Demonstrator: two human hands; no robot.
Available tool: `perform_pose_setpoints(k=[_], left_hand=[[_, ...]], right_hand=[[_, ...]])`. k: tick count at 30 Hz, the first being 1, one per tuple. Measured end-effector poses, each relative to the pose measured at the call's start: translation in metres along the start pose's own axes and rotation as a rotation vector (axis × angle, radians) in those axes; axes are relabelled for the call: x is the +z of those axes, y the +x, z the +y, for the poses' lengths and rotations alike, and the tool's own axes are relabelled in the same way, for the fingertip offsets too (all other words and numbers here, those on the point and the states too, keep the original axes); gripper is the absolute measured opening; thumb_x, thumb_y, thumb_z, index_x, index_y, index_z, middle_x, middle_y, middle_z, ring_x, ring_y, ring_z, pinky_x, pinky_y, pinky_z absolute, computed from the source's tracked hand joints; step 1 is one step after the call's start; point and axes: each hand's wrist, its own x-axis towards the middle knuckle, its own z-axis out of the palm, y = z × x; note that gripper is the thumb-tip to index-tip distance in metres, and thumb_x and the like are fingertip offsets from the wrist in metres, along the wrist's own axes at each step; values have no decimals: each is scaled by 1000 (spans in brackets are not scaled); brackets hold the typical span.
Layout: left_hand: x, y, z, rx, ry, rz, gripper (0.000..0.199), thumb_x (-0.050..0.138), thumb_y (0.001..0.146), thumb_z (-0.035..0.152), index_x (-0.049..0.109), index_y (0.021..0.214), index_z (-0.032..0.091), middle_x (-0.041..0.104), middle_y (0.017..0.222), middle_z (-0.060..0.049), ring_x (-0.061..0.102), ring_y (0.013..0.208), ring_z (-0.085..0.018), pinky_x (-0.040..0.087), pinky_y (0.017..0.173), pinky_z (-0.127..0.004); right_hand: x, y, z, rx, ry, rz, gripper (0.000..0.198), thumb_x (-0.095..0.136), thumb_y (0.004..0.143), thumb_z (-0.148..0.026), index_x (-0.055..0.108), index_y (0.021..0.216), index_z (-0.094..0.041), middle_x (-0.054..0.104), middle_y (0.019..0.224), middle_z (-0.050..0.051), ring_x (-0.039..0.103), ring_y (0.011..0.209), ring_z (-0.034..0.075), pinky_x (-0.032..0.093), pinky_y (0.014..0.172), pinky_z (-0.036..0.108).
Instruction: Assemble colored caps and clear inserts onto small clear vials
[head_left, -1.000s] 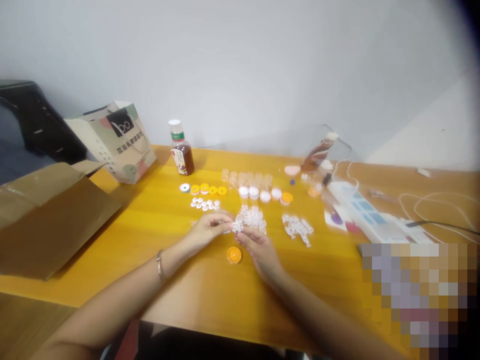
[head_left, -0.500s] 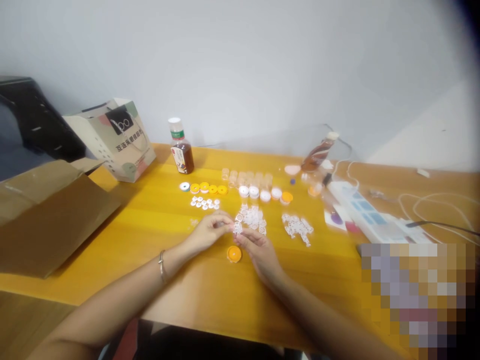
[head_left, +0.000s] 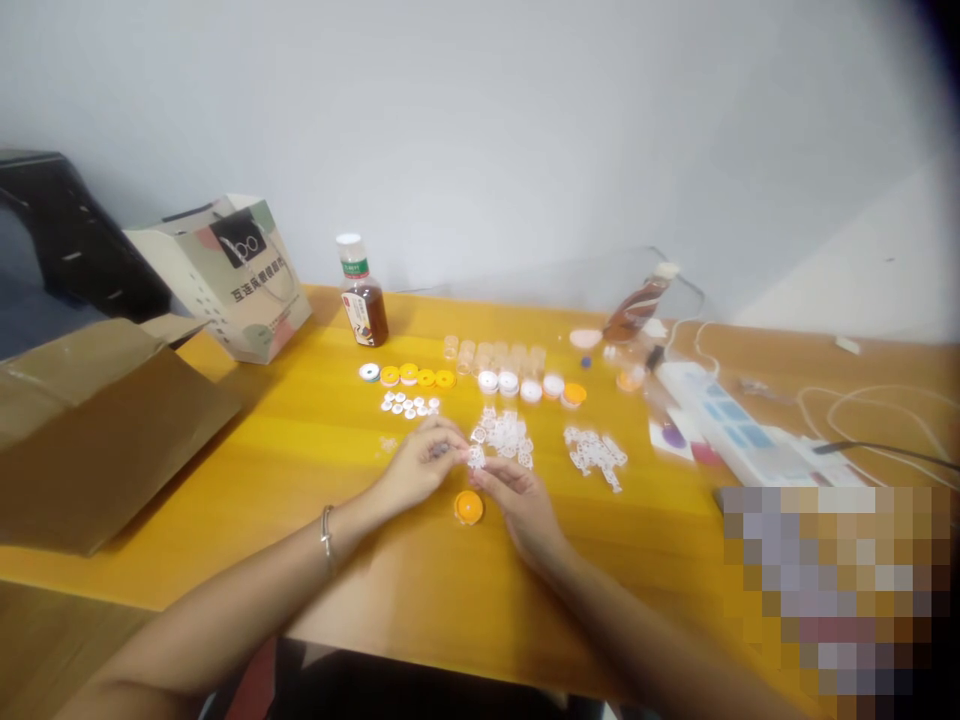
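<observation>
Left hand and right hand pinch a small white piece, just far of the orange disc | Handling apparently unfinished | Farther, discs stand lined up; white parts lie loose

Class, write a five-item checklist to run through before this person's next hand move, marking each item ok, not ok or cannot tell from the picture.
1. Small white piece gripped: ok, at the fingertips of the left hand and the right hand.
2. A hand free to pick up something else: not ok, both are at the white piece.
3. Orange disc within view and untouched: ok, on the table just in front of the fingertips, on the wearer's side.
4. Middle pile of white parts separate from the right-hand pile: ok, bare table shows between them.
5. White piece single rather than several together: cannot tell, too small and blurred.
</observation>
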Motion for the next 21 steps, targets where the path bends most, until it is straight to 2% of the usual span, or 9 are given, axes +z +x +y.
perform_pose_setpoints(k=[4,12,17,21], left_hand=[[1,-1,0,14,2,22,8,54,77,18,61,75,16,52,85,-4,50,84,-15,40,78,-29],[3,-2,0,16,6,31,8,55,77,21,61,74,16,52,85,-4,50,83,-15,39,77,-28],[2,-2,1,21,15,88,9,58,75,25,58,78,16,54,88,-4,50,86,-15,39,78,-28],[3,-2,0,-9,-16,44,13,56,77,27,60,84,17,55,89,-4,50,82,-14,39,74,-27]], right_hand=[[0,0,-1,-9,-18,3,15,73,60,-28,69,72,-22,66,67,-1,58,67,14,46,74,31],[-2,1,1,-36,-22,14,11,70,63,-33,68,66,-22,65,63,-1,57,62,14,45,70,30],[-2,1,1,-30,-7,24,10,70,63,-32,68,66,-22,65,63,-1,57,62,13,45,70,29],[-1,1,-1,-18,16,29,10,69,63,-32,68,65,-22,64,61,-2,56,61,12,44,70,29]])
